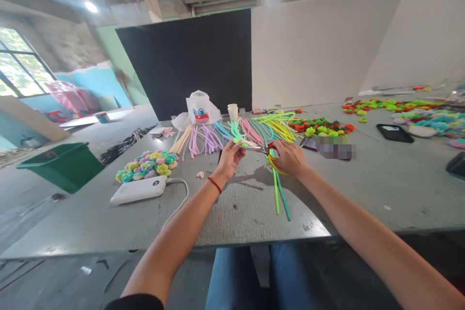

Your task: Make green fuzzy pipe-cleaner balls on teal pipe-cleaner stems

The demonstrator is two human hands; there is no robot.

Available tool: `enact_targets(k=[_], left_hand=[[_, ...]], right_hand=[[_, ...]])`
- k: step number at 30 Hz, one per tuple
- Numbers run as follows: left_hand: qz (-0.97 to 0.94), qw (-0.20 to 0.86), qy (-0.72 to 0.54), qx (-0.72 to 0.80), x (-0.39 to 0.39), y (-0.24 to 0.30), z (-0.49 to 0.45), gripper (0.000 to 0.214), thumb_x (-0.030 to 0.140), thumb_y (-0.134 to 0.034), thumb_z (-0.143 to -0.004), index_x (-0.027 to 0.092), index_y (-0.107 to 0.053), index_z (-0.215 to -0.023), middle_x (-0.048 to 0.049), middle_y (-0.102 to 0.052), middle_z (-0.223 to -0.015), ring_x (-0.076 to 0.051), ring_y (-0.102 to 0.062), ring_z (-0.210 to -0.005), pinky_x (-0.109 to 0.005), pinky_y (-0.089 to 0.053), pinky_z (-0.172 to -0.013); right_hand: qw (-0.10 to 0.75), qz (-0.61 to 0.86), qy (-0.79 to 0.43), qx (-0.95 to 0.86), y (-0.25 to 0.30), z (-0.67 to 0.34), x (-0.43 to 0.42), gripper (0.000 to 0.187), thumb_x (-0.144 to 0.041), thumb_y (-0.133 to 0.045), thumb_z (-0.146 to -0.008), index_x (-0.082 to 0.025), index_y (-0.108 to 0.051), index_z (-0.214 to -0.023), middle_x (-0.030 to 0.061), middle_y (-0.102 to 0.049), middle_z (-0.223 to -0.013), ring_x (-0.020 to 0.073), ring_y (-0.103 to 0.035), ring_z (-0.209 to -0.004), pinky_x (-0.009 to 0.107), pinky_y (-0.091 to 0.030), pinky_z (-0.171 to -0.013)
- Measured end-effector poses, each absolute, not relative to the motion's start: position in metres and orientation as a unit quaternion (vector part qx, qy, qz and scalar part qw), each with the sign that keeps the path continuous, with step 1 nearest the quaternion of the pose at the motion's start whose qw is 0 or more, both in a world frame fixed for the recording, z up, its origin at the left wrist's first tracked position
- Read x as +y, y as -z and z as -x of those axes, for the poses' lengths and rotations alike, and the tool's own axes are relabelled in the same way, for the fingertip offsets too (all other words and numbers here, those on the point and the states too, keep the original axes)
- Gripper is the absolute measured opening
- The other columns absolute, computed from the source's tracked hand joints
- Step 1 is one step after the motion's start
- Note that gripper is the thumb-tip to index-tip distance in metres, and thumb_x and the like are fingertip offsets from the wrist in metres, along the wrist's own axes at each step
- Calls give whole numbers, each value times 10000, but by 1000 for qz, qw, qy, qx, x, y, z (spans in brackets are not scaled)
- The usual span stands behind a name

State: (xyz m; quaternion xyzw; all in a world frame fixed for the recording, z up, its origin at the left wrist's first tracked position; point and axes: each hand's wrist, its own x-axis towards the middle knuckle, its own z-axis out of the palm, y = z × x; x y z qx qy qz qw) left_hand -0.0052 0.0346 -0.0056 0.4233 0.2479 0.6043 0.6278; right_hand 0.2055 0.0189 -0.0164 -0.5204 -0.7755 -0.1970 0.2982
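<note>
My right hand [288,156] is closed on a pair of scissors [258,149] with yellow handles, the blades pointing left toward my other hand. Two long fuzzy pipe cleaners, a bright green one [276,191] and a teal one [284,198], hang down below the right hand over the table. My left hand [229,159], with a red cord at the wrist, pinches close to the blade tips. Pale green shows at its fingertips, perhaps a pipe cleaner end; the fingers partly hide it. Behind both hands, pipe cleaners [250,131] lie in bunches sorted by colour.
On the left of the grey table [225,218] are pastel fuzzy flowers [147,165] and a white power bank [140,190] with a cable. Orange and green pieces [323,127] and a black phone [395,133] lie right. Paper cups [232,111] stand behind; a green bin [61,164] is at left.
</note>
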Motion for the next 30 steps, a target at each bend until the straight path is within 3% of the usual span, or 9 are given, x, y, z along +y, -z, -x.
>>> enact_targets(k=[14,30], left_hand=[[-410,613,-642,210,38,2,10,223,229,-663,-803,175,-478,-691,55,-521,-591,-50,-515,-530,-173,-420,-557],[-454,565,-650,230,42,7,12,217,256,-672,-780,172,-497,-683,49,-529,-605,-53,-497,-533,-174,-396,-555]], right_hand=[[296,528,224,-764,14,-221,24,303,-391,-536,-807,-166,-642,-981,87,-712,-954,230,-638,-897,273,-383,-703],[226,544,223,-777,8,-217,19,353,-483,-532,-839,-182,-640,-988,68,-723,-924,232,-661,-848,272,-331,-624]])
